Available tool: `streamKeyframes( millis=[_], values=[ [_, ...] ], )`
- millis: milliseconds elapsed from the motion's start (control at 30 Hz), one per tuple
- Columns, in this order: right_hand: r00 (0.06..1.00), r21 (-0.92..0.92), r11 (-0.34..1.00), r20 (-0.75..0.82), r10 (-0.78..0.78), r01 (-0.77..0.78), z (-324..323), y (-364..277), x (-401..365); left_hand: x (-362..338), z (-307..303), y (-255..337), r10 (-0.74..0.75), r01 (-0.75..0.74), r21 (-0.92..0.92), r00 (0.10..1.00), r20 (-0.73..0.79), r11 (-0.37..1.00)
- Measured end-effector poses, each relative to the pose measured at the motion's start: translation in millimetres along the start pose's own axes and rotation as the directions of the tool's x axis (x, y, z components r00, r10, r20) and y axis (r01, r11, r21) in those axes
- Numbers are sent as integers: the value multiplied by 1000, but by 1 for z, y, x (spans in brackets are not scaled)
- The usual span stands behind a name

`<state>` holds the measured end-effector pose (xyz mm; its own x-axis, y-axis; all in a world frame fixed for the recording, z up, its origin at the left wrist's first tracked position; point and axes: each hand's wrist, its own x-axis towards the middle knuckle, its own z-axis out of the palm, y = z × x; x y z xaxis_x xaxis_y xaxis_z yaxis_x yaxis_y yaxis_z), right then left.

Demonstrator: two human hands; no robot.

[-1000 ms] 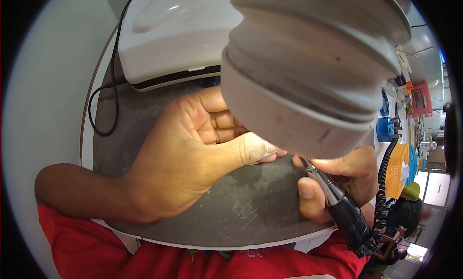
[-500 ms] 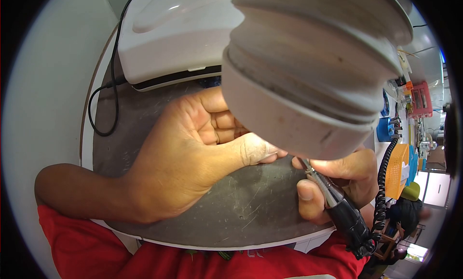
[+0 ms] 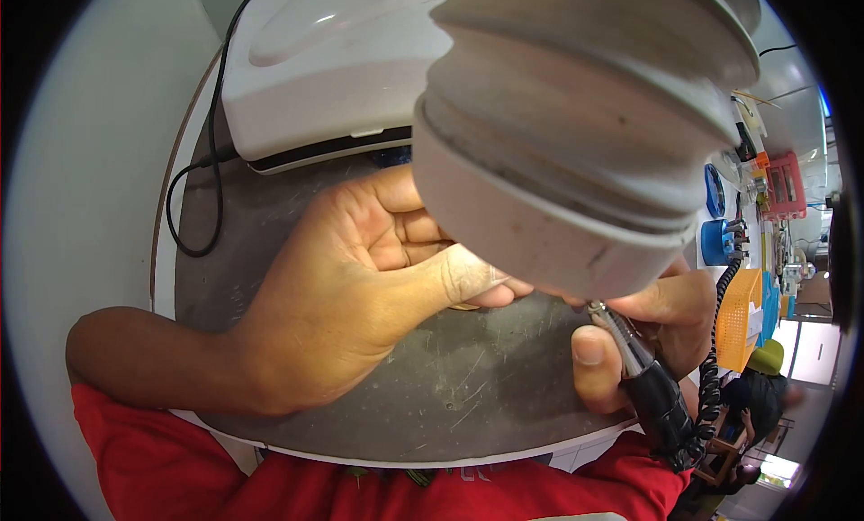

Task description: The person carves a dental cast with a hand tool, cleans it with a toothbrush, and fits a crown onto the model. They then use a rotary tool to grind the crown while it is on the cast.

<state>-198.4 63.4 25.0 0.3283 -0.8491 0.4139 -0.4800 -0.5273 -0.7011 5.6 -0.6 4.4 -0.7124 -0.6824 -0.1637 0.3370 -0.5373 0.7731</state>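
Note:
My left hand (image 3: 351, 287) is closed, thumb pressed against the bent fingers. A thin yellowish edge (image 3: 463, 306) shows under the thumb; what it belongs to is too small to make out. In my right hand (image 3: 661, 327) is a rotary handpiece (image 3: 634, 354), metal at the front and black at the back, held like a pen between thumb and fingers. Its tip points up and left, under a pale grey ribbed hood (image 3: 558, 215). That hood hides my left fingertips and part of the right fingers, so contact between tip and piece cannot be seen.
A white rounded machine (image 3: 333, 98) stands at the back left, with a black cable (image 3: 216, 197) looping beside it. The scratched grey tabletop (image 3: 450, 377) lies under my hands. At right are a coiled black cord (image 3: 711, 368), an orange basket (image 3: 740, 318) and a blue holder (image 3: 717, 242).
My right hand and the handpiece have shifted right, away from my left fingers. The left hand stays nearly still, and the yellowish edge now shows beneath its thumb.

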Motion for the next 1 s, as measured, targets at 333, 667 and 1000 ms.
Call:
streamKeyframes(
  millis=[333,667,1000],
  values=[
    [984,-51,983,28,-177,178,8,3,-3,-1,-8,-7,38,-51,123,994,103,991],
    [972,-70,970,48,-228,231,9,7,-3,0,-6,-8,79,-88,129,994,72,988],
    [962,9,969,-123,-243,245,17,14,-4,-1,0,-5,33,-31,91,999,-30,995]
  ],
)
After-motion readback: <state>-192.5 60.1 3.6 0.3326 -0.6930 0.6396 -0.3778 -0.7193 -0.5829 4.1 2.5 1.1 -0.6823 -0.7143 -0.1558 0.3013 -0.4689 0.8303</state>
